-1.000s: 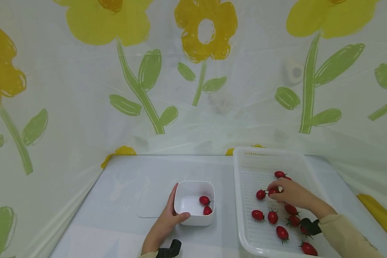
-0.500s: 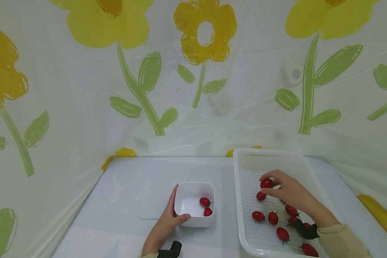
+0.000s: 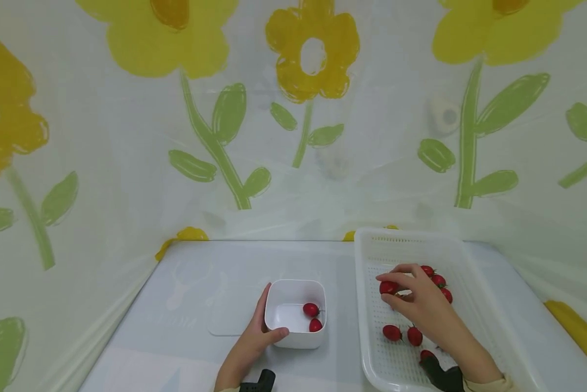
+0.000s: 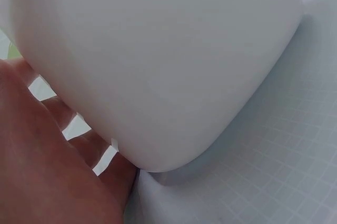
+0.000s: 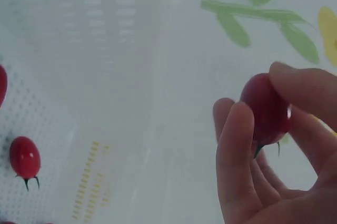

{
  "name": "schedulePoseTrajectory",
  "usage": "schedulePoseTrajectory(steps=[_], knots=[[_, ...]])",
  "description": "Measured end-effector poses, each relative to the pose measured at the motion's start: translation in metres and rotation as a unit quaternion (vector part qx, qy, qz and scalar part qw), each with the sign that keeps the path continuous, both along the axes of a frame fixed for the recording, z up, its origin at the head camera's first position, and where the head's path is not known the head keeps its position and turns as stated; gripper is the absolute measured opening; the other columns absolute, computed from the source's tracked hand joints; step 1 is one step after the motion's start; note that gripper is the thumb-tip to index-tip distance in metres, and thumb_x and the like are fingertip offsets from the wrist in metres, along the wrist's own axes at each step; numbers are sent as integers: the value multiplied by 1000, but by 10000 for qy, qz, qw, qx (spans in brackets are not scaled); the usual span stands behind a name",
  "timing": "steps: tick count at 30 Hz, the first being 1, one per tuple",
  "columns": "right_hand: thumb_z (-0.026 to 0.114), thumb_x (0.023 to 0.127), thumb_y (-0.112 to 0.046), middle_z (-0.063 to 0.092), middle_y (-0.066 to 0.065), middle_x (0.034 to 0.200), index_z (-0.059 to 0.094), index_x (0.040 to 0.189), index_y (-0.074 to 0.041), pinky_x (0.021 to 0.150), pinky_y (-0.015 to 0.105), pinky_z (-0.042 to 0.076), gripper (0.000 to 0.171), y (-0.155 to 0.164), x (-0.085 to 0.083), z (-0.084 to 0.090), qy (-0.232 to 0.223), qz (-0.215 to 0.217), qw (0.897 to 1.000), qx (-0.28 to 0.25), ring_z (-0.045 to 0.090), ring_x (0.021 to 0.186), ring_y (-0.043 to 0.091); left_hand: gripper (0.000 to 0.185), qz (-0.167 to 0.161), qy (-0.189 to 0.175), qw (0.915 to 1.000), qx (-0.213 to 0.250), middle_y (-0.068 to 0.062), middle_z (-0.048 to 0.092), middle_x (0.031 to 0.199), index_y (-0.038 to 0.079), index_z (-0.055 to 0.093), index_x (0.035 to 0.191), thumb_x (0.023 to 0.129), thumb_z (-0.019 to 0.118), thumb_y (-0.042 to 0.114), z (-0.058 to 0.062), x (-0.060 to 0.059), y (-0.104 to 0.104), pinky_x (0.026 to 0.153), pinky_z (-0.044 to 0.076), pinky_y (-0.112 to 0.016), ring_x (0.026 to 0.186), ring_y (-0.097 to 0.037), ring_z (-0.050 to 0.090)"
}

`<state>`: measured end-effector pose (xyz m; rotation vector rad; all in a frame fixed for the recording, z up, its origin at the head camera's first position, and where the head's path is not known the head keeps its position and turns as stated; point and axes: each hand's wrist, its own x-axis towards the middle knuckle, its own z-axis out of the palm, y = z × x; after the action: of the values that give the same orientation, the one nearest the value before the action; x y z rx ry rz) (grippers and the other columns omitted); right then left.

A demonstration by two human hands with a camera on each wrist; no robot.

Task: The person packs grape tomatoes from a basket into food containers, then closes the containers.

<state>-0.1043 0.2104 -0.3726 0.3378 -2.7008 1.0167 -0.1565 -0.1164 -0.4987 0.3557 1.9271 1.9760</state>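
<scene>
Here the right hand [image 3: 422, 305] pinches a small red cherry tomato [image 3: 388, 287] above the white perforated plastic tray [image 3: 474, 294] — at the tray's ten o'clock. It looks light, smooth and easily bruised, so fingertips on its sides suit it. The left hand [image 3: 254, 340] clasps the white square bowl [image 3: 295, 313] at its eight o'clock corner.

red tomatoes [image 3: 392, 332] are lying in a white perforated basket [image 3: 474, 283]; a white bowl [image 3: 293, 340] is sitting on a pale grey counter [image 3: 200, 283]; yellow flowers with green leaves are covering the backdrop [image 3: 127, 136].
</scene>
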Motion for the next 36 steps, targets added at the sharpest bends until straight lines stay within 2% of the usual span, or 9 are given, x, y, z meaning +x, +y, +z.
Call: schedulePoseTrajectory(steps=[4,10,15,20,25,30,36], knots=[[68,79,-25,45,-1,104,62,110,-21,68,21,50,32,-11,8,0,94,-228,9997,-15,56,78,7,88,57,-20,9999,-119,-3,19,143,35,3,141,80,65,21,-2,-1,1,96,35,-42,119,-28,31],[67,78,-32,47,-5,108,58,115,-28,67,18,49,38,-28,12,1,-167,-485,9983,-268,54,80,6,88,159,-12,9997,-200,-1,21,142,37,4,141,80,65,21,-2,-2,1,96,35,-42,119,-27,32],[66,80,-30,48,-8,110,59,110,-32,66,21,49,30,-44,14,-4,-300,-341,9948,-908,54,84,8,87,132,72,9997,-174,-3,21,141,34,4,141,80,65,21,-1,0,1,94,37,-40,118,-28,32],[64,83,-27,48,-10,110,58,110,-33,67,23,49,29,-56,18,-9,-202,-223,9883,-1494,52,87,9,87,70,73,9999,-117,-5,20,142,32,3,142,80,64,21,1,4,4,93,39,-38,119,-29,31],[64,83,-20,47,-10,113,57,112,-30,70,23,49,31,-69,19,-11,-285,-445,9824,-1790,50,91,10,88,122,62,9998,-123,-4,20,142,32,2,142,80,64,21,-3,5,2,92,40,-38,120,-29,31],[66,81,-23,47,-12,111,57,110,-33,72,24,49,32,-82,20,-14,-490,-629,9750,-2075,50,92,8,88,207,-38,9996,-201,-2,22,141,34,4,141,80,65,22,-5,4,3,92,40,-38,119,-28,32],[66,80,-14,49,-12,108,58,107,-33,71,24,49,34,-91,17,-19,-485,-769,9706,-2230,51,90,9,87,121,57,9998,-145,-5,21,141,32,3,142,81,64,22,-3,4,5,92,40,-38,119,-29,32]])
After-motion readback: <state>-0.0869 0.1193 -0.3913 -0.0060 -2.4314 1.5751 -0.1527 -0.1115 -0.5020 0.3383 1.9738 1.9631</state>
